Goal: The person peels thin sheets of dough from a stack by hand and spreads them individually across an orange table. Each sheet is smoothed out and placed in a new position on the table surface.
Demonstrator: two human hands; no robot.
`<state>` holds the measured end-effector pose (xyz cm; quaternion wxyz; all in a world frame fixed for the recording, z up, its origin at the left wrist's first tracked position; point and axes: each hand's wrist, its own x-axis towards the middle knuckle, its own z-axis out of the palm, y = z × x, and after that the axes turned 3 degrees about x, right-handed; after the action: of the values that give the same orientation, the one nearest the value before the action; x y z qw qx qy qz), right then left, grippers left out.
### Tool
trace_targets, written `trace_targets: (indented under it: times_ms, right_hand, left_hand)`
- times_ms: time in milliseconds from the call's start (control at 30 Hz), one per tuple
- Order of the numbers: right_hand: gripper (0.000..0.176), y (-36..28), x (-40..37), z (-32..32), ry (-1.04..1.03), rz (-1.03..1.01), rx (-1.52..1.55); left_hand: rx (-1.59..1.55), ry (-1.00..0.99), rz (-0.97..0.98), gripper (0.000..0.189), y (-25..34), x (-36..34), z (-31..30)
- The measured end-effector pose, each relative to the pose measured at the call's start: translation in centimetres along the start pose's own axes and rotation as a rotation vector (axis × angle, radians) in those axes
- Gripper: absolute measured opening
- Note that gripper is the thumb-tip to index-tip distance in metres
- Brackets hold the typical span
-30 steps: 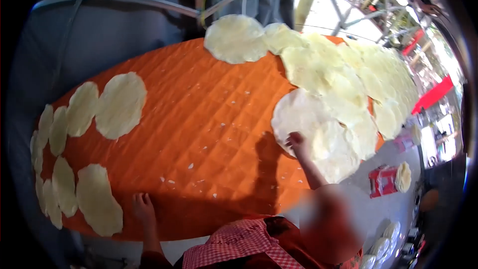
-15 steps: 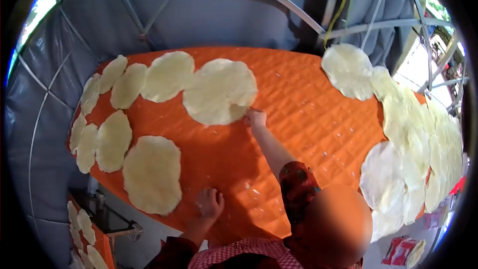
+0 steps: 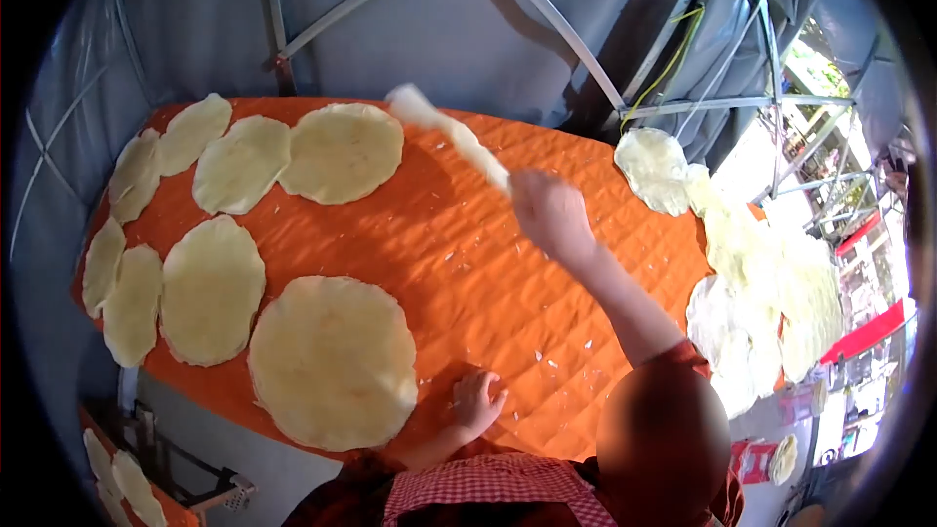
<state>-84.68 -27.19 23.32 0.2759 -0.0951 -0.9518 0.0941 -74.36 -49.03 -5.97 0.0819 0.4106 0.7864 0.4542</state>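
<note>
My right hand (image 3: pixel 551 217) is closed on the edge of a thin pale flatbread sheet (image 3: pixel 468 148), which is raised above the orange quilted cloth (image 3: pixel 508 303) and seen nearly edge-on, blurred at its far end. My left hand (image 3: pixel 478 403) rests on the cloth near the front edge, fingers apart and holding nothing. Just left of it lies a large round sheet (image 3: pixel 334 363). Another round sheet (image 3: pixel 344 153) lies at the back, left of the raised one.
Several more round sheets (image 3: pixel 212 290) lie on the left side. Overlapping sheets (image 3: pixel 742 244) cover the right end. Behind the table stands a grey tarp wall (image 3: pixel 390 49) with metal poles. A smaller table with sheets (image 3: pixel 137 488) is at the lower left.
My right hand has lifted the sheet that lay flat at the back middle and moved right with it. The view has shifted, and my left hand now appears farther right.
</note>
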Motion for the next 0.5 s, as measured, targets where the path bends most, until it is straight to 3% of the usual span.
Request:
trace_targets:
  times_ms: [33,67,100,133,167,200,233,300,400,500]
  right_hand:
    - [0.021,-1.6,-2.9,-0.6,0.025,-0.133,-0.005]
    - [0.022,-3.0,-5.8,-0.5,-0.099,-0.156,-0.147]
    - [0.024,-4.6,-8.6,-0.1,-0.156,-0.046,-0.205]
    - [0.024,-5.0,-11.6,0.5,-0.090,-0.154,-0.092]
    - [0.023,-6.1,-13.1,-0.1,-0.161,-0.103,-0.003]
    - [0.022,-6.9,-14.0,-0.8,-0.210,0.011,0.067]
    - [0.018,-5.3,-14.7,0.1,-0.297,0.124,0.152]
    - [0.013,-2.6,-14.6,-2.1,-0.251,0.230,0.299]
    - [0.015,5.7,-15.8,-4.2,-0.162,0.431,0.445]
    - [0.017,13.1,-18.0,-11.5,0.079,0.804,0.496]
  left_hand:
    - [-0.220,-0.122,-0.149,0.028,-0.1,0.2,-0.9]
    - [-0.416,-0.072,-0.187,0.028,-2.1,-0.3,0.3]
    - [-0.734,-0.050,-0.298,0.024,-6.0,-1.6,2.7]
    - [-0.767,-0.163,-0.428,0.023,-3.9,-0.9,-1.6]
    - [-0.577,-0.196,-0.294,0.021,-3.0,-0.6,-5.0]
    - [-0.675,-0.157,-0.277,0.017,-3.3,-1.7,-6.1]
    - [-0.544,-0.174,-0.280,0.013,-3.3,-2.5,-7.9]
    - [-0.565,-0.154,-0.298,0.012,0.1,-3.7,-12.2]
    - [-0.390,-0.053,-0.291,0.011,-4.3,-7.8,-14.0]
    - [-0.262,0.085,-0.307,0.010,-6.5,-10.7,-16.9]
